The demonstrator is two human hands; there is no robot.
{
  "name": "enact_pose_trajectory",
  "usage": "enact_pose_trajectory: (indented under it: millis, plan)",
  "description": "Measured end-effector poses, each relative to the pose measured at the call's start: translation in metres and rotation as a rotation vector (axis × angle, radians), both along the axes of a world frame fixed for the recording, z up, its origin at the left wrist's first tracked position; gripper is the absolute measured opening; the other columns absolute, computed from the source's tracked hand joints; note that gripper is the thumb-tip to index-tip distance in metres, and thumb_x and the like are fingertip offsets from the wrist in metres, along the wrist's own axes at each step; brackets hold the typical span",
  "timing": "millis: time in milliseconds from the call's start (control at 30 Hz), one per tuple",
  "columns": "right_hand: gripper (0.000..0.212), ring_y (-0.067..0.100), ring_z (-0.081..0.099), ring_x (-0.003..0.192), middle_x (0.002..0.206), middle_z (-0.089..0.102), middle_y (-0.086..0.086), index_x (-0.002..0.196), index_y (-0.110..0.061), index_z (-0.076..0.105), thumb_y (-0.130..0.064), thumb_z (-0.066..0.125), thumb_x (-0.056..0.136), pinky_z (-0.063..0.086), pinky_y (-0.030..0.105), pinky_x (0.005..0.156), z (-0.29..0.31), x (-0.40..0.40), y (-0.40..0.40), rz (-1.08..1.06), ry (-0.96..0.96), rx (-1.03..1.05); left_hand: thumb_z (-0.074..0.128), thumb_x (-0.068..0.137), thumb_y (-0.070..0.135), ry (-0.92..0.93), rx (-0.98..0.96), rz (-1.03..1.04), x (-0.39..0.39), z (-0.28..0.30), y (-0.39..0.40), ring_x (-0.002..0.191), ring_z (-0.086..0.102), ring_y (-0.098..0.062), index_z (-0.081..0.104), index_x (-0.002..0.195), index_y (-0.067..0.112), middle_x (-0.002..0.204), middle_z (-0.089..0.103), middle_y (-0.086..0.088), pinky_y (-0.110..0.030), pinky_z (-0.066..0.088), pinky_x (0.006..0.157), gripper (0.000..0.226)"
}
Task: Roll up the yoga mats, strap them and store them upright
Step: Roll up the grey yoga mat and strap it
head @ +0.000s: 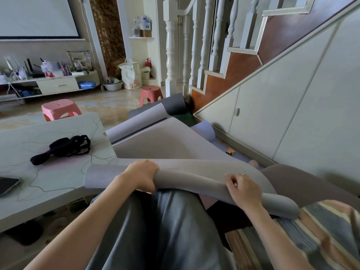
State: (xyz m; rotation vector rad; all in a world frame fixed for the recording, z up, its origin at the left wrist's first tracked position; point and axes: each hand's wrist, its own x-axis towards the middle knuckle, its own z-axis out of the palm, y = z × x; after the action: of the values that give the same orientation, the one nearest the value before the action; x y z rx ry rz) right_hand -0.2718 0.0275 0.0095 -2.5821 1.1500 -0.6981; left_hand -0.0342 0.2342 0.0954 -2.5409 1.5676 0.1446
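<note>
We see a pale grey yoga mat [175, 145], black straps [64, 148], two coral-pink stools [59, 110], a striped cushion [303, 238] and white balusters [170, 45].

Grey yoga mat [175, 137] partly rolled across the lap, unrolled part running toward the stairs [243, 65], far end curled. Left hand [141, 175] gripped the roll, fingers curled over its top edge. Right hand [244, 189] held the roll further right, fingers [230, 181] bent on it. Black straps [64, 148] lay in a heap on the white surface [58, 172], apart from the mat. Two pink stools [59, 110] stood on the floor beyond.
</note>
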Motion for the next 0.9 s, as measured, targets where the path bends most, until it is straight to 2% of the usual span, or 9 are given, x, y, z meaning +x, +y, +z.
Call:
enact_pose_trajectory:
  millis: [100, 200, 300, 400, 500, 633, 700, 800, 900]
  plan:
    - [0.057, 0.026, 0.063, 0.071, 0.066, 0.066, 0.000, 0.063, -0.021, 0.069, -0.053, 0.030, 0.090, 0.041, 0.031, 0.063, -0.009, -0.016, 0.006, -0.052, 0.024, -0.204, 0.070, 0.065, 0.032, -0.003, 0.049, 0.011, 0.005, 0.001, -0.001, 0.095, 0.061, -0.020, 0.057, 0.091, 0.023, 0.100, 0.061, 0.003, -0.026, 0.045, 0.069, 0.030]
    - [0.059, 0.024, 0.064, 0.072, 0.071, 0.068, 0.001, 0.072, -0.024, 0.072, -0.053, 0.027, 0.098, 0.037, 0.029, 0.061, -0.007, -0.019, 0.007, -0.082, 0.206, -0.050, 0.071, 0.058, 0.031, 0.044, 0.105, 0.039, 0.010, 0.002, -0.006, 0.085, 0.062, -0.018, 0.061, 0.089, 0.022, 0.089, 0.063, 0.006, -0.026, 0.049, 0.068, 0.035]
    - [0.056, 0.028, 0.062, 0.087, 0.078, 0.062, 0.002, 0.071, -0.021, 0.061, -0.050, 0.023, 0.101, 0.040, 0.034, 0.073, 0.013, -0.005, -0.014, 0.003, 0.384, 0.189, 0.072, 0.050, 0.028, 0.181, 0.186, 0.088, 0.014, 0.006, -0.007, 0.081, 0.063, -0.019, 0.064, 0.087, 0.020, 0.085, 0.065, 0.004, -0.027, 0.048, 0.067, 0.039]
    - [0.054, 0.030, 0.052, 0.117, 0.122, 0.059, 0.009, 0.116, -0.014, 0.061, -0.046, 0.020, 0.103, 0.035, 0.038, 0.094, 0.026, 0.010, -0.028, 0.070, 0.492, 0.457, 0.074, 0.050, 0.027, 0.252, 0.154, 0.104, 0.016, 0.013, -0.003, 0.080, 0.061, -0.019, 0.061, 0.088, 0.021, 0.084, 0.063, 0.004, -0.028, 0.043, 0.063, 0.040]
    - [0.054, 0.029, 0.042, 0.132, 0.147, 0.043, 0.013, 0.139, -0.010, 0.047, -0.042, 0.019, 0.104, 0.030, 0.035, 0.104, 0.015, 0.020, -0.029, 0.085, 0.556, 0.533, 0.076, 0.062, 0.037, 0.069, -0.011, 0.022, 0.010, 0.005, 0.006, 0.090, 0.053, -0.018, 0.044, 0.099, 0.024, 0.100, 0.056, 0.005, -0.030, 0.034, 0.065, 0.051]
    - [0.052, 0.029, 0.055, 0.116, 0.128, 0.059, 0.018, 0.117, -0.008, 0.061, -0.039, 0.020, 0.105, 0.038, 0.034, 0.094, -0.001, 0.020, -0.025, 0.095, 0.501, 0.427, 0.069, 0.066, 0.054, -0.096, -0.206, -0.063, 0.004, -0.013, 0.018, 0.101, 0.056, -0.019, 0.037, 0.098, 0.028, 0.108, 0.058, 0.007, -0.032, 0.038, 0.072, 0.052]
    - [0.051, 0.031, 0.059, 0.109, 0.118, 0.064, 0.018, 0.110, -0.011, 0.063, -0.039, 0.021, 0.105, 0.041, 0.036, 0.089, -0.010, 0.015, -0.022, 0.113, 0.434, 0.323, 0.068, 0.067, 0.052, -0.136, -0.188, -0.059, 0.001, -0.014, 0.015, 0.099, 0.061, -0.022, 0.046, 0.102, 0.027, 0.106, 0.063, 0.005, -0.033, 0.045, 0.076, 0.048]
    - [0.041, 0.033, 0.058, 0.103, 0.106, 0.064, 0.014, 0.104, -0.016, 0.056, -0.041, 0.024, 0.104, 0.044, 0.042, 0.082, -0.019, 0.013, -0.018, 0.147, 0.292, 0.127, 0.067, 0.069, 0.049, -0.131, -0.089, -0.034, 0.001, -0.006, 0.008, 0.097, 0.062, -0.022, 0.055, 0.104, 0.027, 0.103, 0.064, 0.004, -0.031, 0.045, 0.077, 0.043]
    - [0.048, 0.034, 0.059, 0.082, 0.082, 0.061, 0.010, 0.082, -0.010, 0.058, -0.043, 0.026, 0.096, 0.046, 0.041, 0.065, -0.017, 0.014, -0.008, 0.117, 0.035, -0.111, 0.068, 0.070, 0.049, -0.095, -0.032, -0.020, 0.002, -0.001, 0.005, 0.097, 0.060, -0.020, 0.059, 0.101, 0.027, 0.103, 0.064, 0.004, -0.029, 0.043, 0.076, 0.038]
